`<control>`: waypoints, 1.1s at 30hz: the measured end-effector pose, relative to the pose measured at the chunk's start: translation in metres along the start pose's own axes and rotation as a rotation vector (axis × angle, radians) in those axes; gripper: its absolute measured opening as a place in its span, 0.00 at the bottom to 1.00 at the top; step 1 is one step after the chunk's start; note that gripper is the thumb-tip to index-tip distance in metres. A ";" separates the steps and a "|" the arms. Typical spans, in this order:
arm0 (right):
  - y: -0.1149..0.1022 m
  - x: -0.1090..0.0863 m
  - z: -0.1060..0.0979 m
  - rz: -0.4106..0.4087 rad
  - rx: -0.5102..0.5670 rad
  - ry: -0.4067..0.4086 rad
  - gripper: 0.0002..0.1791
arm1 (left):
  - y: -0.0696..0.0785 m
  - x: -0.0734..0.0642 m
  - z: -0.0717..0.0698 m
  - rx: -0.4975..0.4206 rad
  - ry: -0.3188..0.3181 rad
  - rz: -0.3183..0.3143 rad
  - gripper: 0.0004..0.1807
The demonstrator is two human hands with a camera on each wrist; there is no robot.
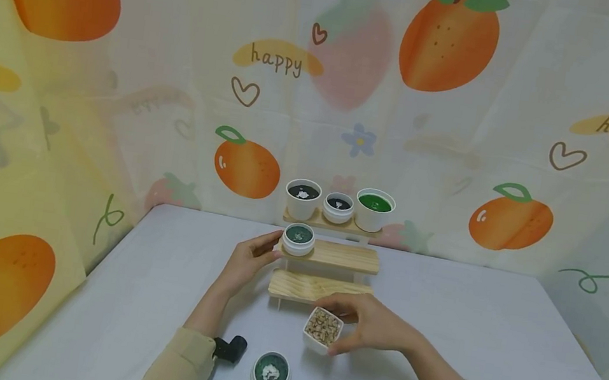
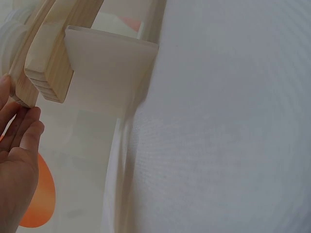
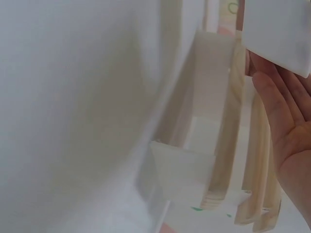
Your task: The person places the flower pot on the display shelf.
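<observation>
In the head view my right hand (image 1: 376, 321) pinches a small square white cup (image 1: 323, 328) of tan, flaky bits, tilted in front of the bottom step of a wooden stand (image 1: 297, 285). The right wrist view shows the cup's plain white wall (image 3: 279, 34) above my fingers (image 3: 277, 99). My left hand (image 1: 249, 260) is at the left end of the middle step, fingers fairly straight, beside a round white cup (image 1: 298, 239) with dark green content. In the left wrist view its fingers (image 2: 30, 133) are at the board's end (image 2: 24, 90); contact with the cup is unclear.
On the top step stand two cups with dark content (image 1: 302, 199) (image 1: 338, 208) and one with green content (image 1: 374, 211). Near the front of the white table (image 1: 108, 318) are a dark green cup (image 1: 270, 375) and several more, partly cut off. A fruit-print cloth (image 1: 197, 41) hangs behind.
</observation>
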State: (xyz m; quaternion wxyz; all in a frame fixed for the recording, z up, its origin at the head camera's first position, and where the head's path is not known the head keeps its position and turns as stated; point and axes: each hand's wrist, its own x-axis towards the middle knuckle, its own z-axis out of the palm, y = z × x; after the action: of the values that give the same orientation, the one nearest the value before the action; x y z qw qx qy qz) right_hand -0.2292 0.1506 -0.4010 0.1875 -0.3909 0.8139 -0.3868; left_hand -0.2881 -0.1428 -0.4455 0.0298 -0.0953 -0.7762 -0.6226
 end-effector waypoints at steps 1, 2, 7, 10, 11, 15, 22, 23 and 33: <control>-0.001 0.001 -0.001 -0.005 -0.003 0.011 0.39 | 0.000 0.000 0.000 -0.002 0.000 -0.001 0.29; -0.001 0.002 -0.003 -0.006 -0.009 0.023 0.39 | 0.000 0.000 0.000 -0.003 0.000 -0.002 0.29; -0.005 0.006 -0.010 -0.002 -0.009 0.078 0.39 | 0.000 0.001 0.000 -0.002 -0.002 0.003 0.30; -0.006 0.008 -0.014 0.006 0.018 0.108 0.39 | 0.000 0.000 0.000 -0.001 0.000 0.000 0.29; -0.007 0.009 -0.015 0.007 0.040 0.118 0.39 | 0.000 0.000 0.000 -0.001 0.001 0.001 0.29; -0.010 0.011 -0.022 0.025 0.066 0.173 0.39 | 0.000 -0.001 0.000 -0.004 0.003 0.004 0.29; -0.013 0.016 -0.038 0.061 -0.011 0.293 0.40 | 0.001 -0.001 0.000 -0.003 0.001 0.007 0.30; -0.013 0.017 -0.040 0.071 -0.012 0.306 0.40 | 0.001 -0.001 0.000 -0.005 0.001 0.006 0.30; -0.009 0.029 -0.055 0.105 0.010 0.408 0.42 | 0.001 -0.002 0.000 0.003 -0.005 0.009 0.30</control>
State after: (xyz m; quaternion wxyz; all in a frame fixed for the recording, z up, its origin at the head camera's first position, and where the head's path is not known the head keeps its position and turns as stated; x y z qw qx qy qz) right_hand -0.2756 0.1509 -0.3595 0.0409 -0.2605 0.8523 -0.4517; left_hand -0.2863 -0.1423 -0.4445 0.0310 -0.1002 -0.7767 -0.6211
